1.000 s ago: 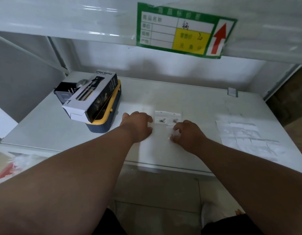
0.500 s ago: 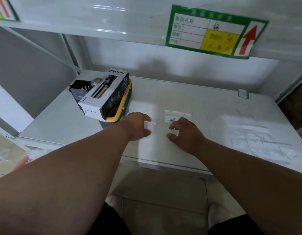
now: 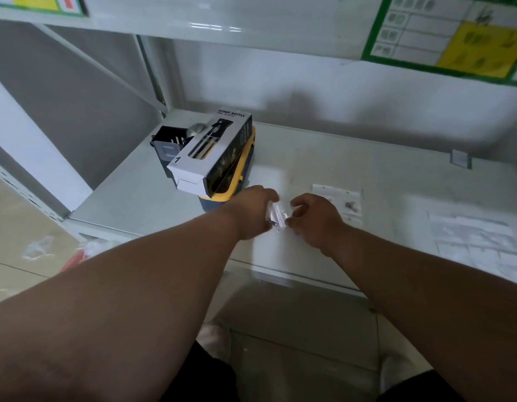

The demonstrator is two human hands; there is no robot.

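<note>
While the left hand [image 3: 251, 211] and right hand [image 3: 316, 220] pinch the small clear bag [image 3: 276, 215] at frame centre — fingers clamped on opposite edges — hold it level.

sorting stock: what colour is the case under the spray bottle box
Dark blue case with a yellow rim, head view.
</note>
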